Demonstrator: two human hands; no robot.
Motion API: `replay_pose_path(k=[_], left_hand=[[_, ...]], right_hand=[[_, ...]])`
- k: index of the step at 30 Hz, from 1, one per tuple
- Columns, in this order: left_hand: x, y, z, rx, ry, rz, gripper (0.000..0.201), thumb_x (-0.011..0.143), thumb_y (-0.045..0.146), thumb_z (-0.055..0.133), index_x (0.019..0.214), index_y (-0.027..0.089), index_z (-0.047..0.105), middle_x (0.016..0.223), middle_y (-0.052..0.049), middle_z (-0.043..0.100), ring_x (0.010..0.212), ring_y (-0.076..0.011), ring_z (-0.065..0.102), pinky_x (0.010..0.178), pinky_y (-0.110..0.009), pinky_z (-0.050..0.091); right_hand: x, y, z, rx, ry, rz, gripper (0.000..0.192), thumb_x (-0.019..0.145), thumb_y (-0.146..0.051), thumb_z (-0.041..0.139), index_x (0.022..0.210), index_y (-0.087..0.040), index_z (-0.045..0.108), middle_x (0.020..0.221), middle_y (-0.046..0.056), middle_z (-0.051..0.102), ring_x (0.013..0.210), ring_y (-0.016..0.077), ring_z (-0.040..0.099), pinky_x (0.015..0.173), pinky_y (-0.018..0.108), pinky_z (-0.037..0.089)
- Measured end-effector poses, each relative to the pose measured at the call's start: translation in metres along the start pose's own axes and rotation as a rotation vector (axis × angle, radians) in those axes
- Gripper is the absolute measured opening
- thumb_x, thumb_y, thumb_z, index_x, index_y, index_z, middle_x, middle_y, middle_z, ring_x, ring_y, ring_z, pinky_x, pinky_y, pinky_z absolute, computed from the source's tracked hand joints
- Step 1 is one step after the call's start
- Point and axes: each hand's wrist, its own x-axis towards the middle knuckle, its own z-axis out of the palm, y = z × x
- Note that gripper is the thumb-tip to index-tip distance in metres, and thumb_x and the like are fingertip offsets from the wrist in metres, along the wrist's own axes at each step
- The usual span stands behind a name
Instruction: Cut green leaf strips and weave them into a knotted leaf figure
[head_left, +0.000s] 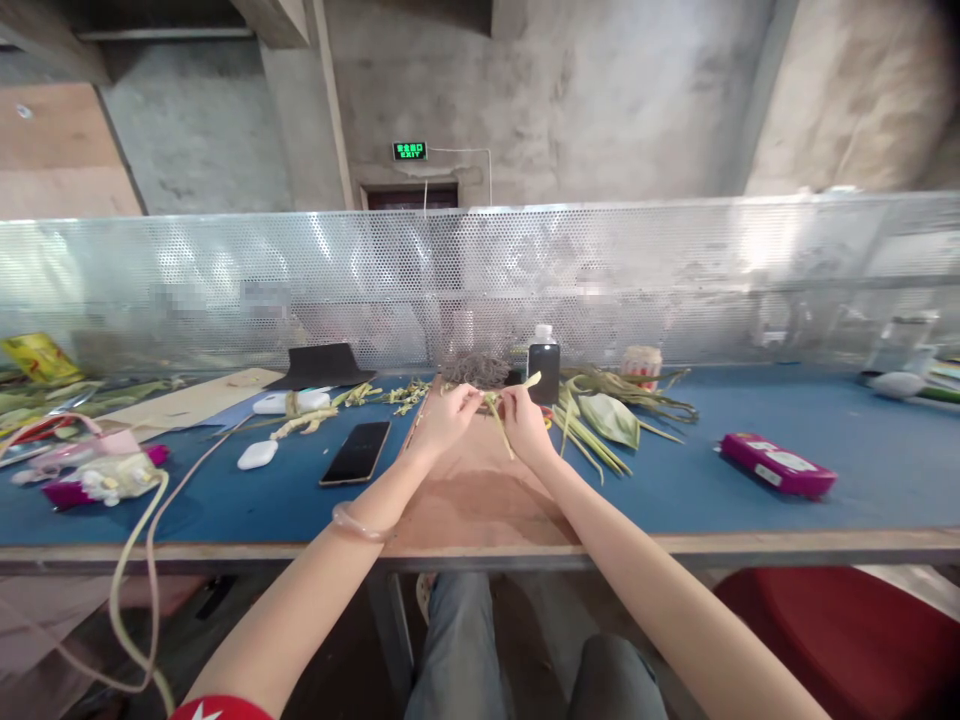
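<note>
Green strip in right grip

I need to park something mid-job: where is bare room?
Bare: blue table between pale leaf and purple packet, and right of that packet; near end of the wooden board.
Crowded: far left, around the yellow packet; beside the grey bundle, where left hand and right hand hold a green strip.

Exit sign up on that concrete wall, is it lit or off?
Lit: the exit sign shows bright green lettering that glows against its dark panel.
</note>
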Motion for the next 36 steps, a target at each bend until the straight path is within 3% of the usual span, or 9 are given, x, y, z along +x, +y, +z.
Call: replay_pose_path(k=[8, 15, 18, 20, 22, 24, 27, 32, 36], left_hand=[[0.0019, -0.0008, -0.0004, -0.114, -0.029, 0.015, 0.032, 0.089, 0.039, 0.047, 0.106, 0.017, 0.061, 0.108, -0.008, 0.068, 0.097, -0.0213, 0.063, 0.085, -0.030, 0.046], [0.0031, 0.0037, -0.0024, -0.187, -0.078, 0.027, 0.035, 0.088, 0.039, 0.048, 0.109, 0.015, 0.062, 0.113, -0.011, 0.066, 0.101, -0.0219, 0.062, 0.087, -0.030, 0.046], [0.0022, 0.0046, -0.0043, -0.200, -0.090, 0.026, 0.035, 0.088, 0.040, 0.048, 0.109, 0.015, 0.062, 0.104, -0.010, 0.067, 0.092, -0.0199, 0.063, 0.079, -0.028, 0.047], [0.0011, 0.0043, -0.0051, -0.204, -0.110, 0.016, 0.038, 0.089, 0.042, 0.047, 0.112, 0.016, 0.060, 0.082, -0.006, 0.067, 0.071, -0.0165, 0.061, 0.063, -0.025, 0.046], [-0.0002, 0.0039, -0.0052, -0.209, -0.141, 0.003, 0.041, 0.089, 0.043, 0.044, 0.117, 0.016, 0.058, 0.058, 0.001, 0.057, 0.051, -0.0126, 0.052, 0.049, -0.022, 0.040], [-0.0011, 0.0037, -0.0048, -0.217, -0.171, -0.004, 0.042, 0.090, 0.040, 0.042, 0.123, 0.017, 0.054, 0.049, 0.005, 0.048, 0.043, -0.0110, 0.046, 0.045, -0.021, 0.036], [-0.0008, 0.0036, -0.0042, -0.226, -0.203, -0.013, 0.042, 0.090, 0.034, 0.042, 0.128, 0.018, 0.050, 0.054, 0.003, 0.055, 0.051, -0.0124, 0.053, 0.048, -0.020, 0.039], [0.0012, 0.0045, -0.0042, -0.242, -0.211, -0.025, 0.045, 0.092, 0.039, 0.035, 0.129, 0.019, 0.051, 0.086, -0.005, 0.068, 0.069, -0.0153, 0.063, 0.056, -0.022, 0.045], [0.0000, 0.0049, -0.0036, -0.181, -0.153, -0.015, 0.040, 0.090, 0.046, 0.041, 0.110, 0.018, 0.062, 0.077, -0.003, 0.067, 0.066, -0.0157, 0.062, 0.059, -0.023, 0.046]], right_hand=[[0.0001, -0.0023, -0.0009, 0.015, 0.034, -0.001, 0.023, 0.091, -0.031, 0.031, 0.090, -0.018, 0.050, 0.068, 0.001, 0.057, 0.062, 0.0158, 0.056, 0.062, 0.027, 0.042], [-0.0012, -0.0030, -0.0034, 0.058, 0.066, 0.039, 0.024, 0.093, -0.034, 0.029, 0.095, -0.018, 0.047, 0.072, 0.001, 0.056, 0.049, 0.0114, 0.051, 0.049, 0.023, 0.041], [-0.0023, -0.0046, -0.0052, 0.092, 0.034, 0.042, 0.023, 0.092, -0.036, 0.032, 0.096, -0.019, 0.046, 0.070, 0.000, 0.055, 0.044, 0.0099, 0.049, 0.043, 0.021, 0.040], [-0.0030, -0.0067, -0.0059, 0.119, -0.003, 0.036, 0.023, 0.092, -0.038, 0.034, 0.097, -0.019, 0.046, 0.069, -0.001, 0.055, 0.044, 0.0101, 0.052, 0.041, 0.020, 0.040], [-0.0035, -0.0087, -0.0059, 0.144, -0.045, 0.024, 0.024, 0.091, -0.041, 0.037, 0.098, -0.020, 0.046, 0.069, -0.002, 0.055, 0.046, 0.0106, 0.054, 0.040, 0.019, 0.041], [-0.0036, -0.0097, -0.0055, 0.154, -0.087, 0.008, 0.027, 0.088, -0.044, 0.045, 0.101, -0.020, 0.048, 0.066, -0.004, 0.053, 0.045, 0.0106, 0.054, 0.039, 0.019, 0.041], [-0.0032, -0.0091, -0.0050, 0.138, -0.117, -0.015, 0.030, 0.085, -0.045, 0.051, 0.100, -0.019, 0.053, 0.062, -0.005, 0.053, 0.042, 0.0097, 0.050, 0.040, 0.020, 0.041], [-0.0016, -0.0072, -0.0049, 0.092, -0.110, -0.048, 0.029, 0.085, -0.041, 0.051, 0.096, -0.015, 0.060, 0.066, 0.001, 0.061, 0.055, 0.0129, 0.053, 0.050, 0.022, 0.044], [-0.0024, -0.0089, -0.0034, 0.067, -0.151, -0.077, 0.030, 0.084, -0.037, 0.053, 0.102, -0.014, 0.064, 0.071, 0.004, 0.063, 0.055, 0.0128, 0.052, 0.049, 0.021, 0.042]])
